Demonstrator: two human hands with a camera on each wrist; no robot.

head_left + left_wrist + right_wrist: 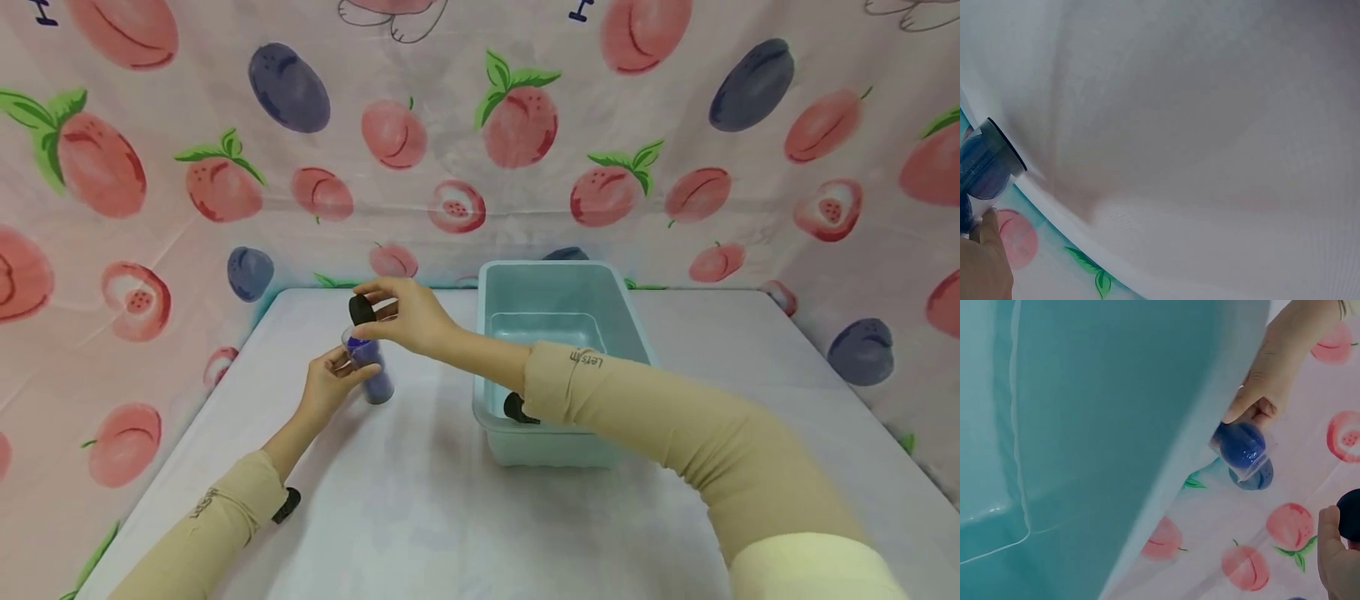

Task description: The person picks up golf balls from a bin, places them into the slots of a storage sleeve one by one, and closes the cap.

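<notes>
My left hand [326, 387] grips a clear cylindrical can [377, 385] with blue balls inside, its thumb and fingers around the upper part. The can tilts slightly, and its top stands uncovered. Just above that mouth my right hand [416, 317] pinches a round black lid [362, 309] between thumb and fingers. A blue ball [1242, 445] near the can's mouth shows in the right wrist view, with the lid apart from it at the right edge. The can's dark base [1004, 147] appears at the left edge of the left wrist view.
A light blue plastic bin [555, 450] stands right of the can, under my right forearm. All this is on a white-covered table [420, 517], with a fruit-print cloth [510, 208] hanging behind. Small black devices [287, 506] sit at both wrists.
</notes>
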